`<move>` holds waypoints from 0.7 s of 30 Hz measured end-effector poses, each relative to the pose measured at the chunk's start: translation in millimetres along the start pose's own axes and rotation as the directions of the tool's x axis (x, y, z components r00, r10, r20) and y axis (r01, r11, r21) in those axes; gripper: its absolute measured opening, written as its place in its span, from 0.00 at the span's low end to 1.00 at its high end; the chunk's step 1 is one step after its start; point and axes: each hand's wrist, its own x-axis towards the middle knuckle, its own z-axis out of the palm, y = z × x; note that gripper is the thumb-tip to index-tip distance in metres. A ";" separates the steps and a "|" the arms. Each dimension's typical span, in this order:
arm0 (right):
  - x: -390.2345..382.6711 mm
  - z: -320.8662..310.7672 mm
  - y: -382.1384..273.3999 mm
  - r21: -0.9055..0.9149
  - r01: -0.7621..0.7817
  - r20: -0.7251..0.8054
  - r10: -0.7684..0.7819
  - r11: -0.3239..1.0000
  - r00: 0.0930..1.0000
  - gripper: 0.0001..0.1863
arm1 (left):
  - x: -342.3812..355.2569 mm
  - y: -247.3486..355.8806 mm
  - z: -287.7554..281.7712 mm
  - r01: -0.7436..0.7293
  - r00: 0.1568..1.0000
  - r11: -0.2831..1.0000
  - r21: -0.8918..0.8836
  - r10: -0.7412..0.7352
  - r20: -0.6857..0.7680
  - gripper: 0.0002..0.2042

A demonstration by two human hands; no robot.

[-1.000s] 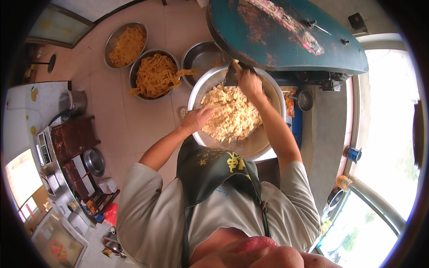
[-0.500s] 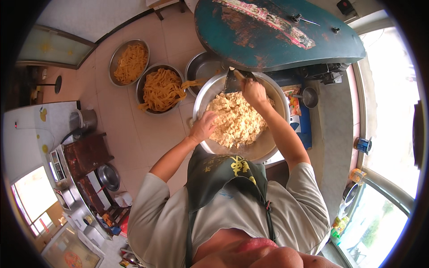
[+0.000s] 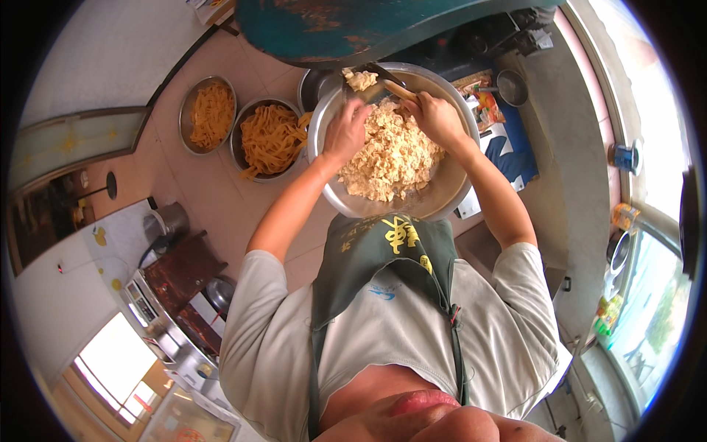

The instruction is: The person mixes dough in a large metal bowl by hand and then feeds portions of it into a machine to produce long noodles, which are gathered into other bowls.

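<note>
A large steel bowl (image 3: 451,184) in front of me holds a heap of crumbly, pale yellow dough (image 3: 390,158). My right hand (image 3: 440,118), at the bowl's far right, is closed round the wooden handle of a scraper (image 3: 400,90). Its dark, wide blade reaches toward the far left rim, and a lump of dough (image 3: 361,79) lies on it. My left hand (image 3: 346,131) is over the bowl's left side, just below that lump. Its fingers look apart and hold nothing, though motion blurs their tips.
Two metal bowls of flat yellow strips (image 3: 271,140) (image 3: 211,114) stand on the tiled floor to the left, with another bowl (image 3: 310,87) partly behind mine. A worn green machine cover (image 3: 324,33) overhangs the far side. A ladle-like pan (image 3: 511,88) lies at right.
My left hand has left the near left rim and moved up toward the blade. A dough lump now shows on the scraper, which has tilted leftward. The whole view has shifted.
</note>
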 end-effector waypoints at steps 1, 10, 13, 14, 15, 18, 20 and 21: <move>-16.4 -2.7 14.0 0.014 0.000 -0.004 0.000 1.000 1.000 0.20 | -14.4 2.4 7.3 0.079 0.991 0.995 -0.065 -0.071 0.117 0.18; -143.5 22.3 111.4 -0.069 0.161 -0.196 -0.172 0.985 0.965 0.12 | -23.7 -70.2 88.8 0.219 0.976 0.976 0.015 -0.220 0.012 0.31; -155.8 41.0 119.2 -0.087 0.128 -0.246 -0.145 0.988 0.958 0.12 | -0.3 -84.3 99.0 0.418 0.875 0.908 0.027 -0.411 0.255 0.34; -156.1 45.3 120.0 -0.062 0.110 -0.284 -0.124 0.992 0.951 0.13 | 3.6 -86.2 98.1 0.416 0.866 0.904 0.093 -0.426 0.264 0.33; -156.8 44.0 119.7 -0.060 0.112 -0.317 -0.126 0.992 0.940 0.13 | 8.3 -84.5 100.3 0.408 0.856 0.900 0.153 -0.435 0.278 0.32; -158.8 49.5 126.0 -0.033 0.106 -0.310 -0.111 0.994 0.944 0.12 | 12.1 -75.8 107.3 0.404 0.857 0.888 0.220 -0.451 0.249 0.27; -160.8 51.5 129.6 -0.022 0.119 -0.324 -0.119 0.993 0.939 0.12 | 12.9 -72.4 107.7 0.408 0.847 0.878 0.252 -0.467 0.253 0.25; -160.6 51.5 129.8 -0.011 0.119 -0.330 -0.115 0.993 0.937 0.12 | 11.4 -67.7 104.4 0.389 0.866 0.896 0.213 -0.435 0.247 0.23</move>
